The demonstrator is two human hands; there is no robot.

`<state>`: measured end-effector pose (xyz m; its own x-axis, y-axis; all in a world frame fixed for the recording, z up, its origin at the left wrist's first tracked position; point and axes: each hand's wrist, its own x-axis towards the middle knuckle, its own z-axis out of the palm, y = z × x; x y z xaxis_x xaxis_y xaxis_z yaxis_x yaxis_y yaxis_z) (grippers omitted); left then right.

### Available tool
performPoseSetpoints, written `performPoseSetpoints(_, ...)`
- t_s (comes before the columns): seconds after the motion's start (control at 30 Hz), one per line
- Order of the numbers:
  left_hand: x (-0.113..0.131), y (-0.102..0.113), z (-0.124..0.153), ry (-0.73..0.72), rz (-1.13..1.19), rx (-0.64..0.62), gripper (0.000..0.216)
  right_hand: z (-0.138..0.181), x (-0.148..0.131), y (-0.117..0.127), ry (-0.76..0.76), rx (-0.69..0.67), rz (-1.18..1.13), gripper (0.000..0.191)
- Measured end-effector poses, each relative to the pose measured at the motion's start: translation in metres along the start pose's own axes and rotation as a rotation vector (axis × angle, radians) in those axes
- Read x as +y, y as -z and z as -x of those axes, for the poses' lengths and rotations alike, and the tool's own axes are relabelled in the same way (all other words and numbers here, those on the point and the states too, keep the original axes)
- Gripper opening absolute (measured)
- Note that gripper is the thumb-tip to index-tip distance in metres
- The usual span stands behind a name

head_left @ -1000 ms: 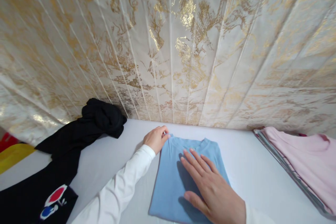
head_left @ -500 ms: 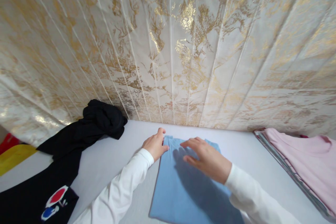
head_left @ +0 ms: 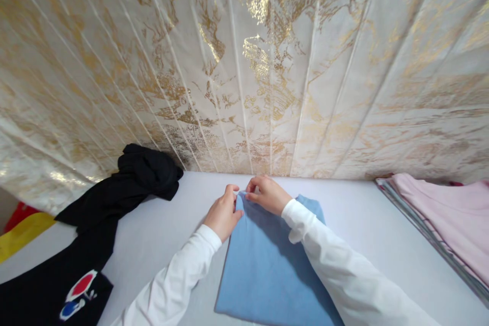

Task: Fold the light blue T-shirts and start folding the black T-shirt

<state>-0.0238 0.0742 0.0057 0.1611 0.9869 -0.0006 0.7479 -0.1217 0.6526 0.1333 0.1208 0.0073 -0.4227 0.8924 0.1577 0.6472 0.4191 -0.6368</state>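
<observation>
A folded light-blue shirt (head_left: 263, 270) lies flat on the white surface in front of me. My left hand (head_left: 223, 212) is at its far left corner, thumb and fingers closed on the edge of the cloth. Right beside it, my right hand (head_left: 268, 194) pinches the far edge of the same shirt between thumb and fingers. The two hands' fingertips nearly meet there. My right forearm crosses over the shirt's right part and hides some of it, and casts a shadow on the cloth.
Black clothing (head_left: 147, 175) with a red and blue print lies on the left, bunched at its far end. Yellow cloth (head_left: 25, 234) and a red item (head_left: 19, 214) sit at the far left. A stack of folded garments, pink on top (head_left: 439, 214), is on the right. A gold-patterned curtain (head_left: 244, 86) hangs behind.
My right hand has moved left and away from me, from hovering over the shirt to pinching its far edge beside my left hand. My left hand has stayed at the corner.
</observation>
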Motion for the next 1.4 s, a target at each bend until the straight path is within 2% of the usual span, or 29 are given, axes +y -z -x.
performPoseSetpoints(0.23, -0.002, 0.003, -0.001, -0.010, 0.154, -0.024, 0.044, 0.003, -0.002, -0.001, -0.026, -0.020, -0.179, 0.006)
performPoseSetpoints(0.37, -0.006, 0.004, -0.003, -0.003, 0.274, -0.037, 0.043, 0.003, 0.001, -0.004, -0.032, -0.058, -0.278, 0.030)
performPoseSetpoints(0.43, -0.007, 0.004, -0.004, 0.005, 0.345, -0.054, 0.044, 0.001, 0.004, -0.005, -0.038, -0.071, -0.334, 0.036)
performPoseSetpoints(0.7, -0.008, -0.001, -0.007, 0.060, 0.620, -0.166, 0.051, -0.002, 0.011, -0.008, -0.029, -0.151, -0.505, 0.032)
performPoseSetpoints(0.8, -0.010, -0.003, -0.009, 0.075, 0.676, -0.170, 0.053, -0.002, 0.010, -0.008, -0.004, -0.136, -0.485, 0.033)
performPoseSetpoints(1.0, -0.012, -0.001, -0.010, 0.101, 0.677, -0.163, 0.055, 0.002, 0.007, -0.005, 0.035, 0.015, -0.283, 0.039)
performPoseSetpoints(1.23, -0.008, -0.002, -0.007, 0.076, 0.591, -0.082, 0.062, 0.007, 0.003, -0.008, 0.053, 0.007, -0.156, 0.038)
performPoseSetpoints(1.4, -0.007, -0.004, -0.009, 0.065, 0.491, -0.042, 0.060, 0.006, 0.006, -0.008, 0.063, 0.026, -0.152, 0.036)
